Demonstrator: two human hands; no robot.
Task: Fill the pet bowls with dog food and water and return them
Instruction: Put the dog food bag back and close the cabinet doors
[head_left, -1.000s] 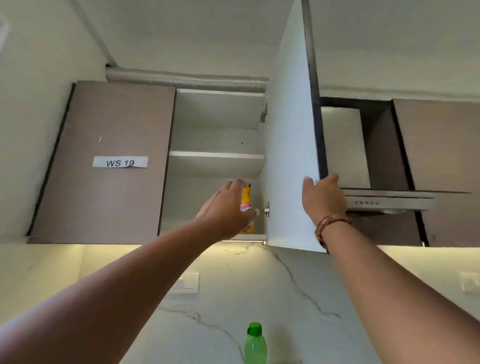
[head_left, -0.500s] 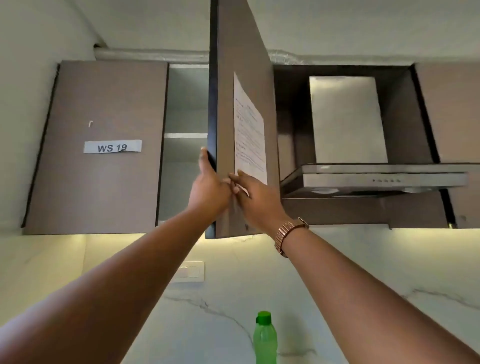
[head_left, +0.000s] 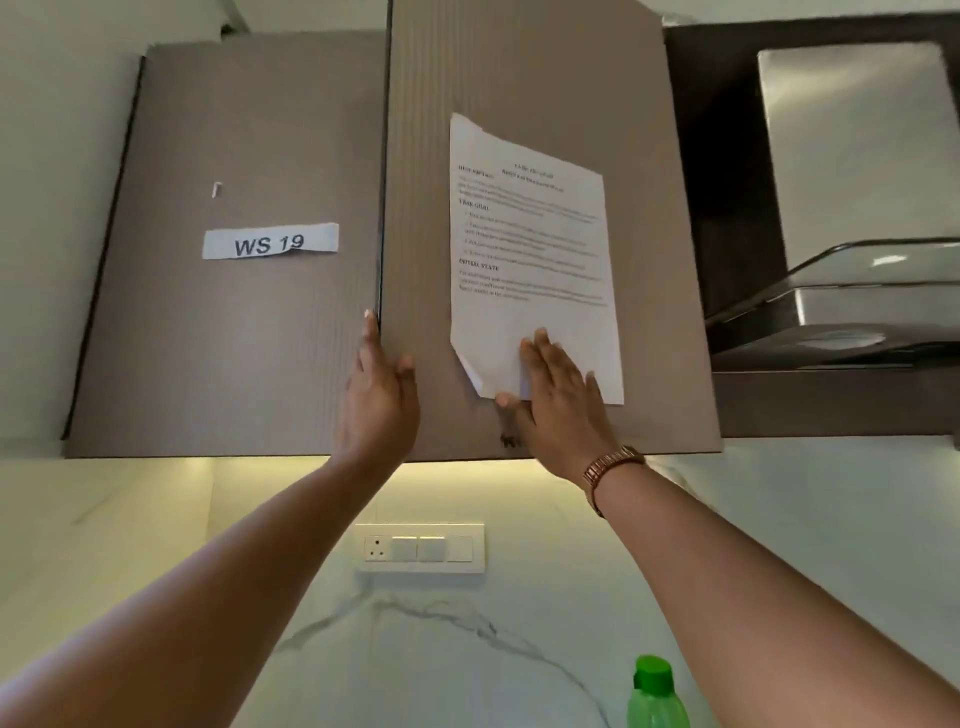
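Overhead, in the head view, both hands lie flat against the right cabinet door (head_left: 550, 78), which sits flush beside the left cabinet door (head_left: 234, 338). The left hand (head_left: 378, 397) presses near the door's left edge, its fingers (head_left: 370, 338) straight and close together, one tip reaching up along the dark seam between the two doors; it holds nothing. The right hand (head_left: 558, 402) rests on the lower part of a printed sheet of paper (head_left: 530, 249) stuck to the same door, fingers straight and slightly spread, holding nothing; a metal-link watch (head_left: 610, 465) circles its wrist. The sheet's lower left corner is folded over. A white label (head_left: 270, 241) reading "WS 19" is stuck to the left door. To the right, a steel range hood (head_left: 852, 291) juts from a dark recess. Below the cabinets, a white switch plate (head_left: 421, 548) is set in the marbled wall. A green bottle (head_left: 655, 693) with a green cap stands at the bottom edge. No pet bowls or dog food show anywhere.
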